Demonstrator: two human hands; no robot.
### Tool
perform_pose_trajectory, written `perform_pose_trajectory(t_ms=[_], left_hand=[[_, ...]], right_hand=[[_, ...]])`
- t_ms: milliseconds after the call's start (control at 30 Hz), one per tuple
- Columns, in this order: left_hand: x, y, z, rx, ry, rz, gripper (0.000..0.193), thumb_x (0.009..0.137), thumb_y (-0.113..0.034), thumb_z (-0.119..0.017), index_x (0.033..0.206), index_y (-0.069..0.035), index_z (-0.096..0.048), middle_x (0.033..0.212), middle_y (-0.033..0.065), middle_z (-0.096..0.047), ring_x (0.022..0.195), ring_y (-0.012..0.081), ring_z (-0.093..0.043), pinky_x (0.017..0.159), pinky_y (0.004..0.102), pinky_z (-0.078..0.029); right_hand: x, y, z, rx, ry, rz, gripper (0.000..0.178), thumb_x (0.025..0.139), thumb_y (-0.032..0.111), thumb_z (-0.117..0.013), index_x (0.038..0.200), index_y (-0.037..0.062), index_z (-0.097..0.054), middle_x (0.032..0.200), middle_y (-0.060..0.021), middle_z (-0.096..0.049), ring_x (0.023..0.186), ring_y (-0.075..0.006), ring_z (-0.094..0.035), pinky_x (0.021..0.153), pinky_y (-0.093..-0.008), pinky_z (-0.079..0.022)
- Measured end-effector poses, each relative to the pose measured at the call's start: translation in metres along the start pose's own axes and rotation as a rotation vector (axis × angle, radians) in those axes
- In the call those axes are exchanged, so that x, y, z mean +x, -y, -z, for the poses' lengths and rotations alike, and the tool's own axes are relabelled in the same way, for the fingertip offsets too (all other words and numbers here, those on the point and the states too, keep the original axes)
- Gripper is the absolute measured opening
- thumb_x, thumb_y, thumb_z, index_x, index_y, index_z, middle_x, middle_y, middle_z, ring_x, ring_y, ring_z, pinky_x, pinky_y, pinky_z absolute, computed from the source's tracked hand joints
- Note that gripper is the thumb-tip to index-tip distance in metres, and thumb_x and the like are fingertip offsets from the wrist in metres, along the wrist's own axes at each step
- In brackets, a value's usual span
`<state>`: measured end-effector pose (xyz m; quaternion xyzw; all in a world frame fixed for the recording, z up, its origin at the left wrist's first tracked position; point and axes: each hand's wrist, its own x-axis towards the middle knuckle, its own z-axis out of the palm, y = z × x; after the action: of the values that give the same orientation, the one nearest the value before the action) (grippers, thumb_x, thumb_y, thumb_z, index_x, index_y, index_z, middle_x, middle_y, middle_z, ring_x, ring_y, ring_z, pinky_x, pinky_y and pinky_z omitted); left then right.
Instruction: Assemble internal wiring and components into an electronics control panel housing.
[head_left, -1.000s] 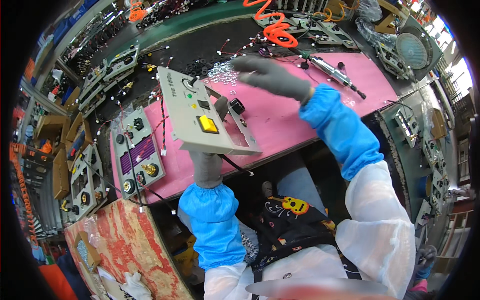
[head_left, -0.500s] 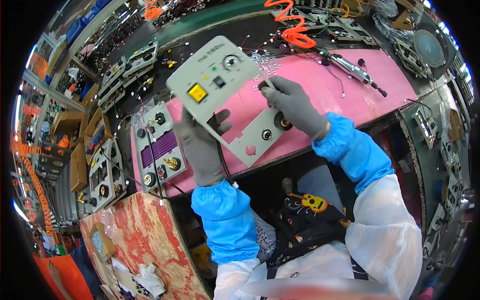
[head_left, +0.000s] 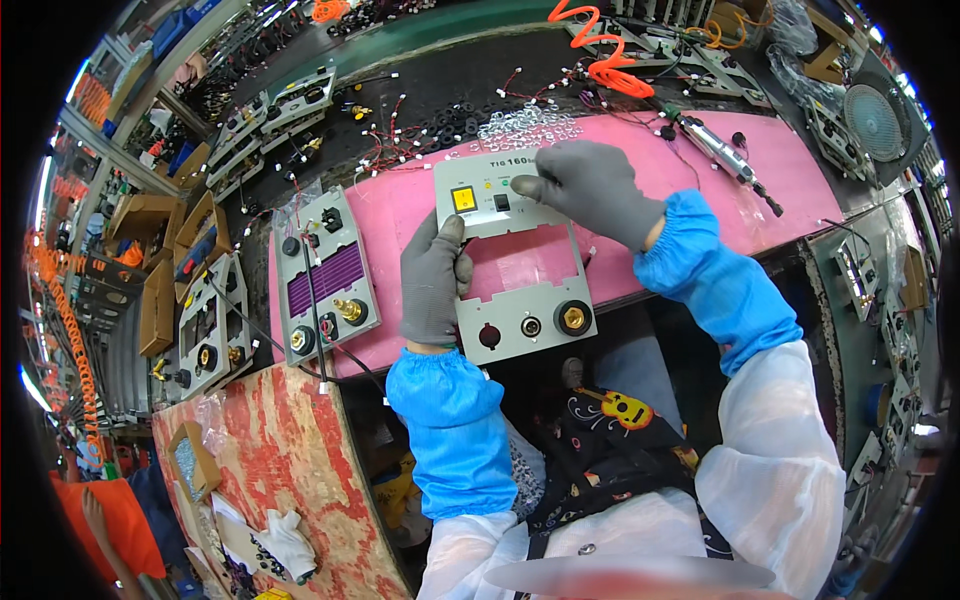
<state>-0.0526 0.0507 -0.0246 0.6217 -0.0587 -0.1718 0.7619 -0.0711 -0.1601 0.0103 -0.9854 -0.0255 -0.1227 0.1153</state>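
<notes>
My left hand [head_left: 432, 283] grips the left edge of a light grey metal panel [head_left: 500, 345], fingers wrapped round its rim. The panel sits near the front edge of the pink mat, its face toward me. It carries a yellow rocker switch [head_left: 463, 199], a small black rectangular part [head_left: 502, 202], a round black-and-metal socket [head_left: 530, 326] and a brass-centred connector [head_left: 573, 318]. A large rectangular opening lies in its middle. My right hand [head_left: 592, 192] is closed over the panel's upper right corner, hiding the dial; what its fingers hold is hidden.
A second panel [head_left: 330, 270] with purple slats and cables lies left on the pink mat [head_left: 640, 150]. Behind are loose metal nuts [head_left: 525, 128], black rings and wired connectors. A pneumatic screwdriver [head_left: 715, 150] with an orange coiled hose [head_left: 615, 75] lies at right.
The panel has come down from a raised, tilted position and turned more upright. My right hand has shifted from its right edge to over the dial area; my left hand stays on the left edge.
</notes>
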Motion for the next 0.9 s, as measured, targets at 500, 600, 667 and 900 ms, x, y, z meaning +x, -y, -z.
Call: perform_pose_trajectory(t_ms=[500, 600, 667, 900], left_hand=[[-0.001, 0.000, -0.006, 0.109, -0.104, 0.069, 0.051, 0.094, -0.016, -0.049, 0.142, -0.006, -0.035, 0.082, 0.0025, -0.058, 0.055, 0.0060, -0.050, 0.047, 0.0196, -0.042], [-0.001, 0.002, -0.004, 0.023, -0.056, 0.053, 0.056, 0.093, -0.014, -0.047, 0.146, -0.008, -0.028, 0.087, 0.0063, -0.060, 0.057, 0.0081, -0.054, 0.049, 0.0206, -0.046], [-0.002, 0.000, -0.003, 0.015, -0.055, 0.046, 0.055, 0.093, -0.012, -0.046, 0.145, -0.008, -0.029, 0.093, 0.0093, -0.061, 0.061, 0.0098, -0.058, 0.051, 0.0216, -0.048], [0.004, 0.009, -0.001, -0.088, 0.002, 0.073, 0.046, 0.095, -0.012, -0.042, 0.141, -0.007, -0.038, 0.110, 0.0126, -0.059, 0.066, 0.0141, -0.062, 0.058, 0.0250, -0.054]], right_hand=[[0.015, -0.004, -0.019, -0.034, 0.118, 0.082, 0.026, 0.089, 0.032, -0.055, 0.088, 0.0078, -0.064, 0.081, -0.0141, -0.065, 0.076, -0.0331, -0.064, 0.066, -0.0457, -0.050], [0.014, -0.007, -0.022, -0.005, 0.106, 0.078, 0.025, 0.089, 0.032, -0.055, 0.089, 0.0080, -0.064, 0.081, -0.0141, -0.064, 0.077, -0.0333, -0.064, 0.066, -0.0456, -0.049], [0.014, -0.008, -0.021, -0.004, 0.117, 0.095, 0.026, 0.089, 0.032, -0.054, 0.088, 0.0079, -0.063, 0.080, -0.0138, -0.064, 0.077, -0.0333, -0.063, 0.066, -0.0456, -0.049], [0.040, -0.015, -0.007, 0.008, 0.248, 0.155, 0.028, 0.089, 0.035, -0.055, 0.082, 0.0089, -0.062, 0.077, -0.0120, -0.063, 0.074, -0.0329, -0.062, 0.065, -0.0449, -0.048]])
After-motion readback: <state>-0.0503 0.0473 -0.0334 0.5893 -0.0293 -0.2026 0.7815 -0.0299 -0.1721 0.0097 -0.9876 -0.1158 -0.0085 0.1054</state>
